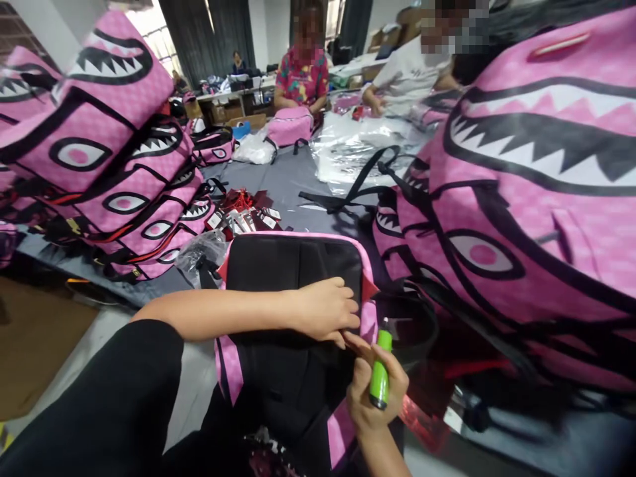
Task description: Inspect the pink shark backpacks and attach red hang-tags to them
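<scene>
A black backpack panel (268, 265) with pink edges and small red corners lies in front of me, its lower part towards my lap. My left hand (330, 310) reaches across it, fingers curled at its right side; whatever they pinch is too small to name. Just below, my right hand (377, 384) is closed round a bright green tool (381, 371) with a dark end. The right fingertips come up close to the left fingers at the bag's right edge.
Pink shark-face backpacks are stacked at the left (124, 159) and right (497, 199). Red-and-black tags (243, 212), clear plastic bags (348, 149) and a black strap (365, 179) lie on the grey table (283, 179). Two people work across it.
</scene>
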A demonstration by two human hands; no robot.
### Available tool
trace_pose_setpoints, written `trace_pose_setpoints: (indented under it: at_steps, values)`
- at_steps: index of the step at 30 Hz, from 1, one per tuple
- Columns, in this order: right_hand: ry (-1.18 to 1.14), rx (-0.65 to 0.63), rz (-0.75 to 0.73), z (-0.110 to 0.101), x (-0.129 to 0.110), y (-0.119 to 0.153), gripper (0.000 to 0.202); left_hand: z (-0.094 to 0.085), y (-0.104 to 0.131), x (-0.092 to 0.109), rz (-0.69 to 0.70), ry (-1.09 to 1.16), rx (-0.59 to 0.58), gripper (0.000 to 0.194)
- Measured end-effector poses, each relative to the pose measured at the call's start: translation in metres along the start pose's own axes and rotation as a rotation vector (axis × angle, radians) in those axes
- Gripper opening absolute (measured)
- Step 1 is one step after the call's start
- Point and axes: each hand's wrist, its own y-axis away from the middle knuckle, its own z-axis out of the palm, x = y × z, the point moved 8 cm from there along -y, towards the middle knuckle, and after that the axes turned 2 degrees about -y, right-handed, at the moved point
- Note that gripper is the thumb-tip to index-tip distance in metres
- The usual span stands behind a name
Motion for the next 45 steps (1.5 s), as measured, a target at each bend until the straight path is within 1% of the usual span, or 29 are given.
trace_pose_setpoints:
  at_steps: [2, 3, 4, 5, 6, 7, 9, 10, 12, 13, 14, 17, 19, 21, 23, 26, 28, 31, 34, 38, 40, 41, 45]
  values:
    - [0.053, -0.085, -0.046, 0.011, -0.001, -0.002, 0.046, 0.000, 0.020, -0.021, -0.090, -0.033, 0.010, 0.048]
    - [0.051, -0.126, -0.039, 0.016, 0.001, -0.003, 0.050, 0.000, 0.031, -0.034, -0.158, -0.069, 0.003, 0.056]
    - [0.036, -0.146, -0.007, 0.019, 0.004, -0.004, 0.050, 0.000, 0.040, -0.046, -0.227, -0.107, -0.005, 0.060]
    - [0.020, -0.136, 0.049, 0.019, 0.008, -0.005, 0.047, 0.000, 0.048, -0.055, -0.282, -0.136, -0.008, 0.062]
    - [0.015, -0.110, 0.128, 0.019, 0.014, -0.006, 0.043, 0.000, 0.054, -0.059, -0.313, -0.145, -0.007, 0.060]
    - [0.019, -0.080, 0.214, 0.018, 0.019, -0.007, 0.038, 0.001, 0.057, -0.058, -0.315, -0.134, -0.004, 0.055]
    - [0.039, 0.000, 0.359, 0.015, 0.023, -0.011, 0.032, 0.003, 0.059, -0.046, -0.261, -0.066, 0.012, 0.040]
    - [0.034, 0.041, 0.412, 0.013, 0.023, -0.014, 0.031, 0.004, 0.059, -0.039, -0.235, -0.027, 0.029, 0.035]
    - [-0.004, 0.087, 0.473, 0.013, 0.019, -0.021, 0.030, 0.005, 0.061, -0.031, -0.236, 0.030, 0.074, 0.032]
    - [-0.012, 0.089, 0.491, 0.014, 0.017, -0.024, 0.030, 0.007, 0.063, -0.029, -0.249, 0.047, 0.103, 0.030]
    - [-0.008, 0.065, 0.510, 0.016, 0.016, -0.027, 0.029, 0.009, 0.066, -0.028, -0.256, 0.055, 0.134, 0.027]
    - [0.075, -0.036, 0.540, 0.022, 0.011, -0.034, 0.028, 0.013, 0.076, -0.025, -0.224, 0.015, 0.283, 0.021]
    - [0.145, -0.050, 0.504, 0.024, 0.004, -0.038, 0.025, 0.015, 0.081, -0.021, -0.186, -0.027, 0.385, 0.022]
    - [0.188, -0.049, 0.453, 0.027, -0.002, -0.043, 0.021, 0.018, 0.083, -0.018, -0.167, -0.046, 0.434, 0.022]
    - [0.201, -0.072, 0.426, 0.034, -0.005, -0.047, 0.018, 0.020, 0.083, -0.018, -0.171, -0.050, 0.439, 0.020]
    - [0.207, -0.147, 0.411, 0.045, -0.003, -0.051, 0.016, 0.021, 0.082, -0.018, -0.185, -0.052, 0.440, 0.019]
    - [0.215, -0.182, 0.401, 0.049, -0.001, -0.052, 0.014, 0.021, 0.081, -0.018, -0.191, -0.052, 0.446, 0.019]
    - [0.232, -0.170, 0.396, 0.046, 0.001, -0.050, 0.014, 0.021, 0.082, -0.019, -0.191, -0.050, 0.452, 0.019]
    - [0.220, -0.157, 0.429, 0.046, 0.004, -0.045, 0.016, 0.023, 0.081, -0.018, -0.184, -0.052, 0.444, 0.019]
    - [0.211, -0.084, 0.489, 0.046, 0.008, -0.040, 0.019, 0.028, 0.080, -0.019, -0.179, -0.047, 0.410, 0.018]
    - [0.199, -0.112, 0.515, 0.050, 0.010, -0.039, 0.020, 0.029, 0.080, -0.018, -0.175, -0.043, 0.409, 0.018]
    - [0.198, -0.121, 0.519, 0.051, 0.010, -0.039, 0.021, 0.029, 0.080, -0.018, -0.174, -0.042, 0.414, 0.019]
    - [0.227, -0.069, 0.492, 0.046, 0.008, -0.042, 0.019, 0.027, 0.080, -0.017, -0.163, -0.040, 0.444, 0.018]
